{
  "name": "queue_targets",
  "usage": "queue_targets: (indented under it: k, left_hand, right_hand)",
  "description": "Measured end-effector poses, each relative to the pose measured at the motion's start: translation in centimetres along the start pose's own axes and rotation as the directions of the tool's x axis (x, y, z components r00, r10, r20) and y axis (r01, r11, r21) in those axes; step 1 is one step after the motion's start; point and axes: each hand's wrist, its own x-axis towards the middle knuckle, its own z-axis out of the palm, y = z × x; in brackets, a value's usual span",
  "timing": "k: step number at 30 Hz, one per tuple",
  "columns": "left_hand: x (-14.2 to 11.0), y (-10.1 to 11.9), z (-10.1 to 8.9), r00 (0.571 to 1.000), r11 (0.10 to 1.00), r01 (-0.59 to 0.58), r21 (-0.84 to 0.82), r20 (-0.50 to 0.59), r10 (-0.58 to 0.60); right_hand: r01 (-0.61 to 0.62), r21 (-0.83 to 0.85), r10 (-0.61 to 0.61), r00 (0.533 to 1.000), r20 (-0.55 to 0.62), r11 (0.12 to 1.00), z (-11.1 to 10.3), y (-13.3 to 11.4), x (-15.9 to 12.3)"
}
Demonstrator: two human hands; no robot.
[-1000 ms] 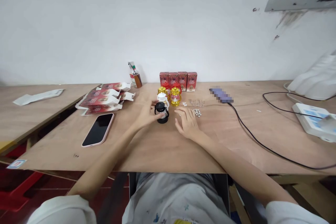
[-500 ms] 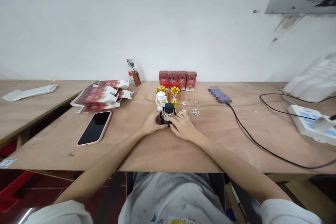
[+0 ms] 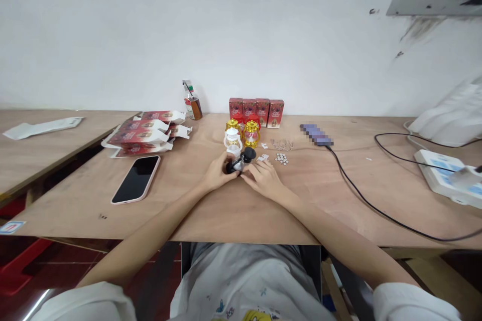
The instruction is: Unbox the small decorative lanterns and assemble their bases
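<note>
A small black lantern [image 3: 248, 155] with a clear middle is tilted, its round black top leaning to the right. My left hand [image 3: 218, 173] is closed around its base from the left. At its right side, my right hand [image 3: 261, 178] has bent fingers against the lower part of the lantern; the exact contact is partly hidden. Just behind stand a white lantern [image 3: 233, 139], a gold lantern [image 3: 251, 134] and another gold one [image 3: 232, 124], with red lanterns [image 3: 254, 119] partly hidden at the back. A white cup-like part [image 3: 234, 150] sits beside my left fingertips.
Button cells [image 3: 281, 159], small white pieces [image 3: 262, 157] and thin wire pieces [image 3: 282, 145] lie right of my hands. Red boxes [image 3: 276, 113] stand behind. Flattened cartons [image 3: 139, 133] and a phone [image 3: 136, 179] lie left; a cable [image 3: 361, 203] and power strip [image 3: 448, 175] are right.
The black lantern has gone from upright to tilted, its top swinging right. My right fingers have shifted slightly lower on it. The camera view has moved a little.
</note>
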Motion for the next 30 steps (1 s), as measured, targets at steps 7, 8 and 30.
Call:
queue_targets:
  k: [7,8,30]
  left_hand:
    - [-0.3,1.6,-0.6,0.988,0.994,-0.039,0.099,-0.145,0.053]
    - [-0.4,1.7,-0.6,0.987,0.996,-0.029,0.082,-0.154,0.041]
    - [0.0,0.2,-0.1,0.856,0.949,0.207,-0.238,-0.426,-0.293]
  right_hand:
    - [-0.092,0.101,0.104,0.987,-0.124,0.991,0.0,0.0,-0.2]
    - [-0.119,0.122,0.134,0.983,-0.122,0.985,0.0,0.0,-0.2]
    - [-0.301,0.616,0.375,0.927,0.011,0.727,-1.2,-0.3,0.8]
